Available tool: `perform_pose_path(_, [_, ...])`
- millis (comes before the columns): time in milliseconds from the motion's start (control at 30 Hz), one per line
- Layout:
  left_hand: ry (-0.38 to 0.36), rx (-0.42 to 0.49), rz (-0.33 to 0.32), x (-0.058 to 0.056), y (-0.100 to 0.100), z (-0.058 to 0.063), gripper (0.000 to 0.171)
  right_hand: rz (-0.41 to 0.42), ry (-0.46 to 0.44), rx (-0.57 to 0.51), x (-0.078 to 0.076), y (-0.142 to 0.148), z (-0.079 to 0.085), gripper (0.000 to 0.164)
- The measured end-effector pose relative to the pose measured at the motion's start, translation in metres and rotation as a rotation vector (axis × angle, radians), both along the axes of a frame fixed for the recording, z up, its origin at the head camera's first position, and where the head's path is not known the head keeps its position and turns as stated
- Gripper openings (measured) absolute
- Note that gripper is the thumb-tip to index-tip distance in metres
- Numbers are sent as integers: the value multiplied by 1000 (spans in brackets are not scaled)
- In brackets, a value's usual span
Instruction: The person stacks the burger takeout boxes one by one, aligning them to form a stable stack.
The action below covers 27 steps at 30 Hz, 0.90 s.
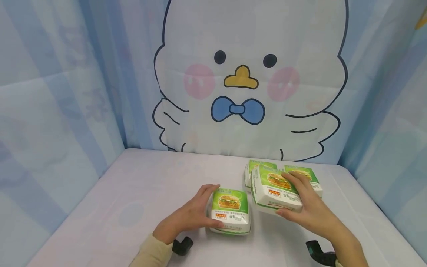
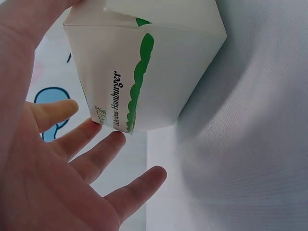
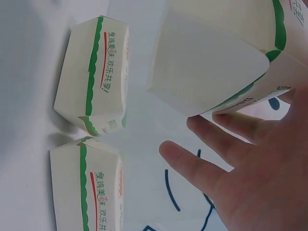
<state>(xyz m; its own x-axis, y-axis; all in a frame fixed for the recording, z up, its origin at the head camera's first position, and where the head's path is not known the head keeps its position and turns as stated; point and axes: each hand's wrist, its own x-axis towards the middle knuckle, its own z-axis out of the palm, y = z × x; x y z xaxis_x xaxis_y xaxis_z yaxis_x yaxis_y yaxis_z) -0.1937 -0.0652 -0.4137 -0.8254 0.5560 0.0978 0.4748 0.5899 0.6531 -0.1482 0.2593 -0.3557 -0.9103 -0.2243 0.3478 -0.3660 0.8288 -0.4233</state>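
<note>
Head view: left hand (image 1: 190, 213) grips the near burger box (image 1: 230, 211); right hand (image 1: 315, 211), the raised burger box (image 1: 278, 191).
Left sleeve (image 1: 151, 254) enters from seven o'clock, thumb and fingers spanning the box at six; right forearm (image 1: 347, 241) from four, its box held above the table (image 1: 110, 215). Left wrist view: spread fingers, two tips touching the near burger box at twelve o'clock. Right wrist view: fingertips against the raised burger box at one, other boxes (image 3: 74, 72) at ten and eight.
</note>
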Motion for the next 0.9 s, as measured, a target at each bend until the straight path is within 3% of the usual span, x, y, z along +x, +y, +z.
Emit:
perform_pose_path(467, [1,-7,22,0,1,1,109,27,-1,22,-2,-27,-6,90])
perform_pose_path(733, [-29,-3,45,0,4,1,111,110,49,34,-2,-45,-13,92])
perform_pose_path(900, [-46,5,44,0,4,1,112,111,68,39,-2,-55,-18,91])
